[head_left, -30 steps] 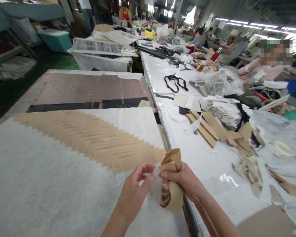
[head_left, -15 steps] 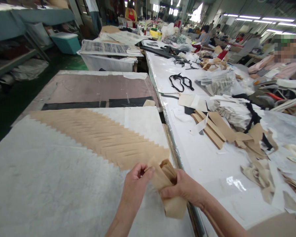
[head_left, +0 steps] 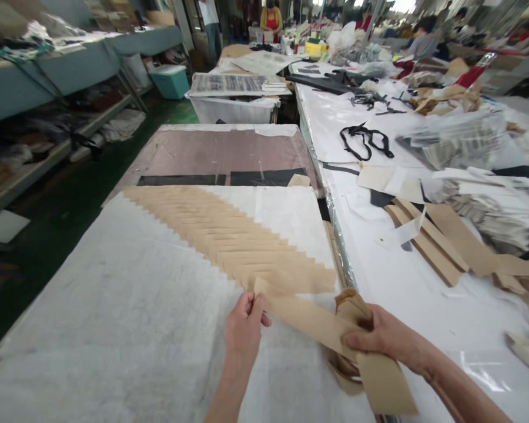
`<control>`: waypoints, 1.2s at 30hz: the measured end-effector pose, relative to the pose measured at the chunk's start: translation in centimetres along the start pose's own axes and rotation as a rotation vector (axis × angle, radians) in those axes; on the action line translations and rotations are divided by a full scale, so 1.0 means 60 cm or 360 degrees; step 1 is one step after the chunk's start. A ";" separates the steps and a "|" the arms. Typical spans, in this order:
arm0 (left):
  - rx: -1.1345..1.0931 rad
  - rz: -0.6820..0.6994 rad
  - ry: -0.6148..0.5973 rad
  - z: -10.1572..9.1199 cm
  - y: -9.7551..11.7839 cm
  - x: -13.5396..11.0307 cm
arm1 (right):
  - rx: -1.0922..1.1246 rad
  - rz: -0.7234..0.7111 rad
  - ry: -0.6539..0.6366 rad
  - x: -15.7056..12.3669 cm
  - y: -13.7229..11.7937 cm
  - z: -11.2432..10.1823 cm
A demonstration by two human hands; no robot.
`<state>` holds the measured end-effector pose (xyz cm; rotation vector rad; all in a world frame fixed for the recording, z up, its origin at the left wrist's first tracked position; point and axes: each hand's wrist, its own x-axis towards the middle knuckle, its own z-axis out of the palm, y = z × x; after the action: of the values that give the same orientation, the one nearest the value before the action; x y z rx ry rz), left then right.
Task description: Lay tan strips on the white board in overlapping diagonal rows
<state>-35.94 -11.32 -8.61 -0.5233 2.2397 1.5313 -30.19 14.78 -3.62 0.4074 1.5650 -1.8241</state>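
My left hand [head_left: 245, 320] pinches the end of a tan fabric strip [head_left: 306, 317] between thumb and fingers, just below the laid-out pieces. The strip stretches right to my right hand [head_left: 379, 335], which is wrapped round a folded bundle of tan strips [head_left: 390, 382]. Some of the bundle hangs down in loops under that hand. Beyond both hands, overlapping tan strips [head_left: 229, 235] lie in a stepped diagonal row on a white sheet [head_left: 127, 329]. Whether these strips are cloth or a paper-like material I cannot tell for certain.
On the white table [head_left: 379, 282] to the right lie loose tan pieces [head_left: 427, 241], a black cord [head_left: 365, 141] and a stack of white pieces [head_left: 489, 205]. A white plastic bin [head_left: 233, 110] stands past the mauve board [head_left: 229, 147]. A person in a red apron [head_left: 271, 20] is far off.
My hands have moved apart, drawing the strip out between them. The right hand, with the bundle, shifted right in the picture. The view has turned left.
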 end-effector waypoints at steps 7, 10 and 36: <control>0.0690 0.0081 0.0150 0.005 0.009 0.019 | -0.0148 -0.0012 0.0320 0.029 -0.021 -0.040; 0.0855 0.0047 0.0219 0.011 0.013 0.018 | -0.0274 -0.0072 0.0574 0.051 -0.009 -0.051; 0.0757 -0.0086 0.0096 0.002 0.027 0.030 | -0.1565 0.0189 0.1398 0.095 -0.013 -0.030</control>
<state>-38.28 -10.85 -8.25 -0.4814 2.4981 0.9152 -35.11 14.85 -7.05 0.8284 2.6864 -0.5676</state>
